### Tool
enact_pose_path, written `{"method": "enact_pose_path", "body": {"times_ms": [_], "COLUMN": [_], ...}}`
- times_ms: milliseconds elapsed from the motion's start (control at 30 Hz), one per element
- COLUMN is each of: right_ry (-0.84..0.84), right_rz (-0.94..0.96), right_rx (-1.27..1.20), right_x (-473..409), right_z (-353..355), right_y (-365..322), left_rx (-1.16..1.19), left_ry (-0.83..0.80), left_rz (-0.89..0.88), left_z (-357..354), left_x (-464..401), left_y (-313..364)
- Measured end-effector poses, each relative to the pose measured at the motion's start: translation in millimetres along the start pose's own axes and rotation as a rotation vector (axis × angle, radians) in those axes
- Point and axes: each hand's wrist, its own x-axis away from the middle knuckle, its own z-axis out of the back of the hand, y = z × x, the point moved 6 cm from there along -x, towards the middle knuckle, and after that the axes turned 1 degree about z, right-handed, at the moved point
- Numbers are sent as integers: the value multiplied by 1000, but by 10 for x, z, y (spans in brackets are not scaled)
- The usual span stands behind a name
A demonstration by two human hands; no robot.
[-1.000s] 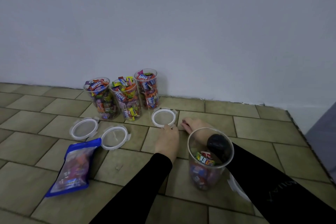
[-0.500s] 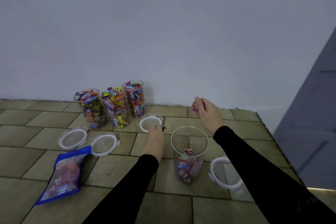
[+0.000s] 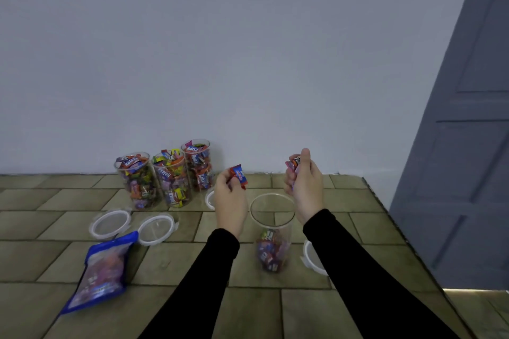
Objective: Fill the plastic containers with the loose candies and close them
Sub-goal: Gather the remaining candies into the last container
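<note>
Filling is underway on the fourth jar, and both hands are hovering loaded above it. The left hand is pinching a red-and-blue candy between thumb and fingers, held just left of the rim. The right hand is sitting a little higher, its fingers curled round a small clutch of candies, pink and orange wrappers poking out at the top.

By my reading, the drop is what is coming: each hand is needing to slide in over the mouth and let go cleanly, since the opening is not much wider than a fist and wrappers could easily bounce off the rim onto the floor.

The jar itself is standing upright on the tiles, clear plastic, with only a shallow heap of wrapped sweets at the bottom, so plenty of room is remaining. Its lid is lying just beside it on the right, partly hidden by the sleeve.

Back by the wall, three full jars are standing shoulder to shoulder, brimming and still uncapped. Two lids are waiting on the floor in front of them, a third is peeking out behind the left hand, and a blue bag is lying flat near them.
</note>
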Motion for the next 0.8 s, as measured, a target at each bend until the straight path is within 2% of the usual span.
{"method": "enact_pose_path", "body": {"times_ms": [133,367,467,667,800], "right_ry": [66,109,119,129,138], "right_rz": [9,6,-7,-2,11], "right_rx": [-14,153,138,125,134], "right_x": [91,96,93,79,83], "right_z": [28,-1,14,19,16], "right_y": [20,122,123,133,122], "left_rx": [136,211,249,251,186], "left_ry": [9,-45,-34,-94,-74], "left_rz": [-44,-41,-33,-35,-93], "left_z": [-17,-84,-92,-112,-82], "left_x": [137,331,371,425,449], "left_y": [144,210,215,228,260]}}
